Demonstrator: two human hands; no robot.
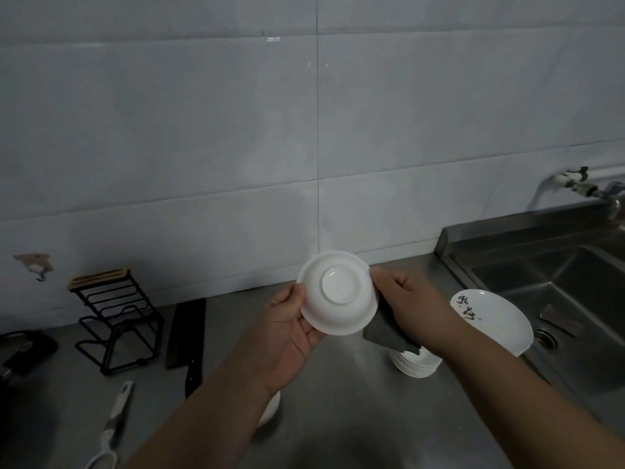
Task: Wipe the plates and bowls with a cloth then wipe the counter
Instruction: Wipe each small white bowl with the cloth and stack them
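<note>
A small white bowl (338, 292) is held up above the counter with its underside and foot ring facing me. My left hand (291, 328) grips its left rim, thumb on the outside. My right hand (412, 308) holds a dark grey cloth (385, 330) against the bowl's right side; the cloth hangs down below the hand. A stack of white bowls (417, 363) stands on the steel counter (338, 418) under my right wrist. A large white plate with black writing (493, 319) leans beside it. Another white dish (270, 407) shows partly under my left forearm.
A steel sink (558, 299) with a wall tap (595, 192) lies at the right. A black wire rack (118, 319), a cleaver (186, 336), scissors (113, 431) and a dark object (23, 350) occupy the left counter. The tiled wall stands behind.
</note>
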